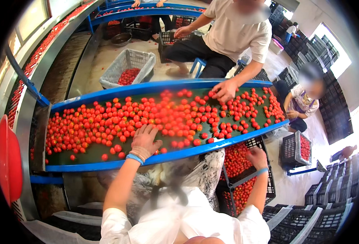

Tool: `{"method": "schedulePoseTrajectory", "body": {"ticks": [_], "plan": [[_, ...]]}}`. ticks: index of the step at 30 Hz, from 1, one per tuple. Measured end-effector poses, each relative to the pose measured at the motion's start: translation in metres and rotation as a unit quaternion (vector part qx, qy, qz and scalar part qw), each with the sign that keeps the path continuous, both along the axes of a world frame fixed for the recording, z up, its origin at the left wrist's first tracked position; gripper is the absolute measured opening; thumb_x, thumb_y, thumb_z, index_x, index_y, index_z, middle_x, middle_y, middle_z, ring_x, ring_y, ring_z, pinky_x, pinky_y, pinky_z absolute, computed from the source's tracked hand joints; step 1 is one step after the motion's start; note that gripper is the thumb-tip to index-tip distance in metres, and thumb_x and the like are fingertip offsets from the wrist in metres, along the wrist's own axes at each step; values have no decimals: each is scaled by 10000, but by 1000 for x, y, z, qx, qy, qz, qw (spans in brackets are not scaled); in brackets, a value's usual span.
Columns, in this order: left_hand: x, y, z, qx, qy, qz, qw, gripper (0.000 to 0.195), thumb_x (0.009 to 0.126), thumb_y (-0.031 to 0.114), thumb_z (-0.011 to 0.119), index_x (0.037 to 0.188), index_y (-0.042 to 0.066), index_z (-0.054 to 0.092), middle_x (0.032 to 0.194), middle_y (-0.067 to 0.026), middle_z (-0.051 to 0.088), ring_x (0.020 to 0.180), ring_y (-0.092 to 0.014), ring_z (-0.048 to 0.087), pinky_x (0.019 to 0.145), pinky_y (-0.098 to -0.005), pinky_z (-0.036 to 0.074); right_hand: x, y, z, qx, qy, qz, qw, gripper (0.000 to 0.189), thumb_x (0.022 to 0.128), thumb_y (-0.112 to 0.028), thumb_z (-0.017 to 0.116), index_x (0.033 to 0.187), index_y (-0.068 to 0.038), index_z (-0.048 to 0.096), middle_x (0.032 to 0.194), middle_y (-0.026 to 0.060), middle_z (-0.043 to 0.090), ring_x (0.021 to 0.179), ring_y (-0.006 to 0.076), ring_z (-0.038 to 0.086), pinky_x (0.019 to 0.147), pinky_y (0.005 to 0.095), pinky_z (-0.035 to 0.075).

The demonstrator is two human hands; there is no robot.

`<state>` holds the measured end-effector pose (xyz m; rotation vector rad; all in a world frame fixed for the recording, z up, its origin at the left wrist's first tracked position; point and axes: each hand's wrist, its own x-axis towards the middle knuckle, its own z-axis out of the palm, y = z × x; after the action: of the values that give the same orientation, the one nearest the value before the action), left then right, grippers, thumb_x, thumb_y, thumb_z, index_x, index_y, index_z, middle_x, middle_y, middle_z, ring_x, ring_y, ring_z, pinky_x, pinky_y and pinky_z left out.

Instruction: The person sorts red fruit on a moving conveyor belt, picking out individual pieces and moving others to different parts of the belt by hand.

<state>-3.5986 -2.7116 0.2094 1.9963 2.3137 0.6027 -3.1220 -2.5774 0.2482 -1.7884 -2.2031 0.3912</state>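
Cherry tomatoes (pixel 91 125) cover much of a green conveyor belt (pixel 91 158) between blue side rails (pixel 197 149). My left hand (pixel 145 141), in a thin glove with a blue band at the wrist, rests palm down at the near edge of the tomatoes. Its thumb stands away from the fingers, and I see nothing gripped in it. Below the rail to the right, my right hand (pixel 257 158) hangs over a black plastic crate (pixel 243 177) filled with cherry tomatoes. Its fingers are blurred and partly curled; whether they hold a tomato is hidden.
Across the belt, a seated co-worker's hand (pixel 226 91) touches tomatoes. Behind the belt stands a lined crate (pixel 127 64) partly filled with tomatoes. A red plastic basin (pixel 9 161) is at far left. Stacked black crates (pixel 301 219) stand at lower right. Another person (pixel 304 100) sits beyond the belt's end.
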Motion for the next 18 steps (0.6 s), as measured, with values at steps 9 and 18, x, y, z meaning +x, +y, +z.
{"method": "schedulePoseTrajectory", "body": {"ticks": [9,18], "plan": [[23,92,17,-48,75,-98,991,653,818,527,562,1372,195,466,1469,-120,371,1375,-323,292,1117,-489,214,11,-62,-10,94,46,-131,986,284,753,-141,671,1029,-80,649,967,149,638,902,322,618,791,393,492],[-9,65,21,-138,87,-35,986,654,860,593,462,1432,287,376,1543,-31,251,1422,-376,137,1152,-496,130,-225,42,-16,103,63,154,981,195,818,-203,606,996,-129,636,1075,120,613,947,344,608,781,443,497]]}}
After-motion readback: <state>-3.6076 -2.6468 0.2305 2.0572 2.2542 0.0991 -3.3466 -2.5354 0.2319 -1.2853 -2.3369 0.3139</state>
